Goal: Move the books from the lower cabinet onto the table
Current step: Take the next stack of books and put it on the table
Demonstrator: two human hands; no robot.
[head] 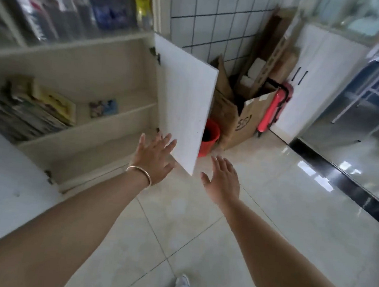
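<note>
— Nearest the lens, what shows?
— Two bare forearms reach out over the pale tiled floor, with a shoe tip just below them at the bottom edge.
— And the hands?
— The left hand wears a thin bangle at the wrist; its fingers are spread wide and hold nothing, their tips at the lower edge of the open white cabinet door, whether touching it is hard to tell. The right hand is likewise splayed and empty, just right of and below that door's bottom corner.
— Where are the books?
— Well to the left of the left fingers and farther back, the books lie stacked on the middle shelf of the lower cabinet, with a small colourful card lying apart on the same shelf.
— Beyond the right fingers?
— A red bucket, then a cardboard box and a red suitcase by the tiled wall
</note>
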